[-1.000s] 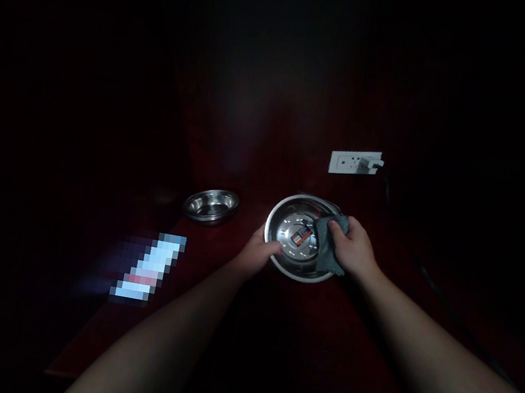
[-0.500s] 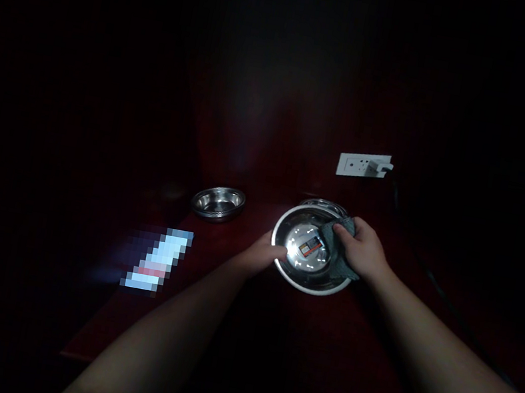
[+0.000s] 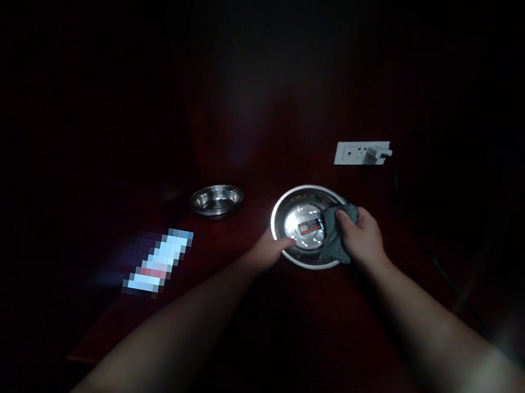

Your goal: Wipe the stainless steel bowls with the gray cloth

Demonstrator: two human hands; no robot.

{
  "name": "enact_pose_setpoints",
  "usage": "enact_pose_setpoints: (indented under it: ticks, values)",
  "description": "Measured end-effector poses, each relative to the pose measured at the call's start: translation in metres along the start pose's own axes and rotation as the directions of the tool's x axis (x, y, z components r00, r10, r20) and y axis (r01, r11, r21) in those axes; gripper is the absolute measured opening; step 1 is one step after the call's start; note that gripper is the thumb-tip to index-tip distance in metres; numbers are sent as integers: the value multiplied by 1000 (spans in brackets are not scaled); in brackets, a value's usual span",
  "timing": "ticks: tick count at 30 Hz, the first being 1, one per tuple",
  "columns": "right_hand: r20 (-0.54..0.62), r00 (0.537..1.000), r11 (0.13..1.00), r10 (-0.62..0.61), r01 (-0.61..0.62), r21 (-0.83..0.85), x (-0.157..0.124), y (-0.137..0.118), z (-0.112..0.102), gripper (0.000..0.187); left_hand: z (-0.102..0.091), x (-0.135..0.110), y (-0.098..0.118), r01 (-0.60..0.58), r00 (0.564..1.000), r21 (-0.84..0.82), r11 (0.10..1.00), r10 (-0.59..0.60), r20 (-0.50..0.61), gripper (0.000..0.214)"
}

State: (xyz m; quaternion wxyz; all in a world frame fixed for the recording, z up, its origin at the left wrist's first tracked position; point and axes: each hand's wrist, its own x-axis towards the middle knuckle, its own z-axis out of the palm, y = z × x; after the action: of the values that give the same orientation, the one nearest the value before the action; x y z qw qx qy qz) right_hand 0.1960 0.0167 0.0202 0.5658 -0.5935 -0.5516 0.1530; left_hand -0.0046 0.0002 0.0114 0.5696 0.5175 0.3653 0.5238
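Note:
A shiny steel bowl (image 3: 300, 198) with a small label inside is tilted toward me on the dark red table (image 3: 310, 327). My left hand (image 3: 269, 251) grips its near rim, fingers closed over the edge. My right hand (image 3: 361, 238) is closed on a grey cloth (image 3: 336, 237), which it presses against the inside right of the bowl.
A second, smaller steel bowl (image 3: 217, 200) sits to the left on the table. A bright pixelated rectangle (image 3: 158, 262) lies at the table's left edge. A white wall socket (image 3: 362, 152) with a plug and dark cable is behind. The surroundings are very dark.
The bowl and both hands have shifted slightly up and back in view. My right hand with the cloth has moved a little along the bowl's inner right side.

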Motion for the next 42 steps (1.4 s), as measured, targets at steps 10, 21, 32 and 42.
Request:
enact_pose_setpoints:
  ticks: [10, 21, 32, 42]
  values:
    - [1, 999, 999, -38, 38, -37, -5, -11, -2, 27, -3, 2, -2, 100, 994, 27, 995, -101, 46, 15]
    - [11, 997, 995, -82, 82, -60, -9, -21, -5, 23, -10, 6, -6, 146, 985, 13, 989, -147, 96, 16]
    - [20, 995, 989, -99, 101, -106, -10, -25, -8, 23, -9, 1, -3, 177, 978, 1, 984, -176, 114, 16]
    - [-4, 997, 993, -78, 77, -92, -7, -21, -7, 30, 2, -5, 2, 204, 979, -103, 973, -203, 25, 28]
